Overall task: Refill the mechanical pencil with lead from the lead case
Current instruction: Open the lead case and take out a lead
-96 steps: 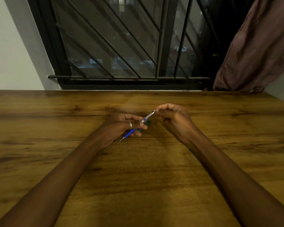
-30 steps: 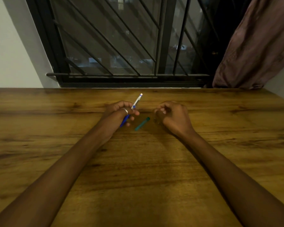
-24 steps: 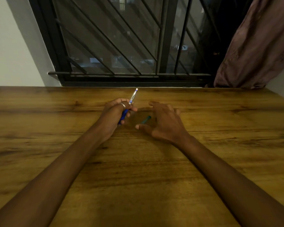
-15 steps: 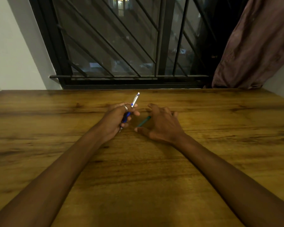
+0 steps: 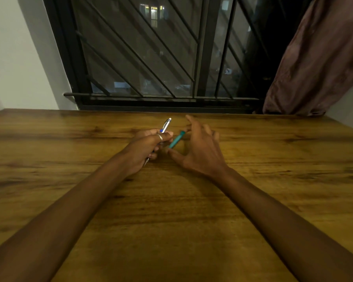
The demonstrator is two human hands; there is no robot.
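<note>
My left hand (image 5: 146,146) grips a blue and silver mechanical pencil (image 5: 166,125), its silver end pointing up and away and its tip poking out below my palm. A slim teal lead case (image 5: 176,139) lies on the wooden table (image 5: 171,210) between my hands. My right hand (image 5: 198,147) hovers over the case with fingers spread, the thumb near its close end and the fingers around its far end. Whether the fingers touch the case I cannot tell.
A barred dark window (image 5: 151,58) runs along the table's far edge. A brown curtain (image 5: 318,58) hangs at the back right. A white wall (image 5: 18,58) stands at the left.
My right hand went from shut near the pencil to open and spread over the teal case. My left hand tilted the pencil more upright and drew it left.
</note>
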